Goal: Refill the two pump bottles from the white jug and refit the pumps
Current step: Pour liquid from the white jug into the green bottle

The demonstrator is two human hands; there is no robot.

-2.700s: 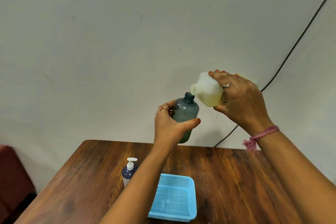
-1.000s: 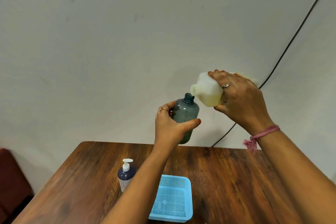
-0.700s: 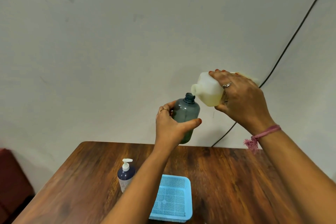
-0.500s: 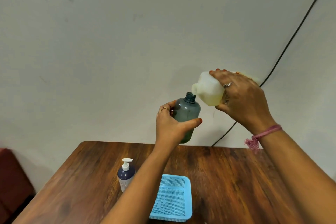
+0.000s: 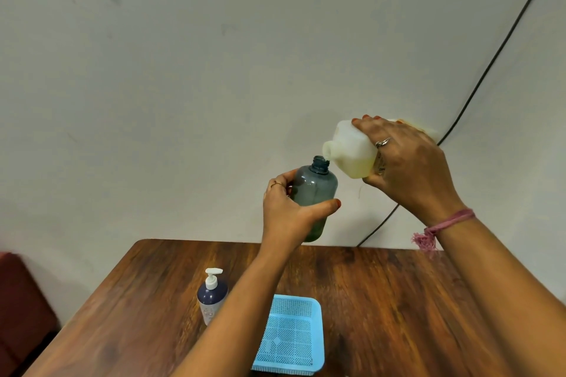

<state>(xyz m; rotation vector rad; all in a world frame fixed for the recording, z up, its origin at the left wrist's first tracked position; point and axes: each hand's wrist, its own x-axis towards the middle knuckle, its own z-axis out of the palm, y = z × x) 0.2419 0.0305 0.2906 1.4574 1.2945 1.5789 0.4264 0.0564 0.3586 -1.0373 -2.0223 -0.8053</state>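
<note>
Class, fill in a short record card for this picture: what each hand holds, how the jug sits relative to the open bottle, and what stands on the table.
left hand: left hand grips the grey bottle, held in the air, pump off, neck open
right hand: right hand holds the white jug, tilted, yellowish liquid inside
jug to bottle: spout just above the bottle's open neck; no stream can be made out
table: wooden table bears a dark pump bottle with its white pump on, and a blue mesh tray
wall: black cable

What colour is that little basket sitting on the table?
Light blue, with a perforated mesh pattern: the basket shows clearly in the head view, on the wooden table.
</note>
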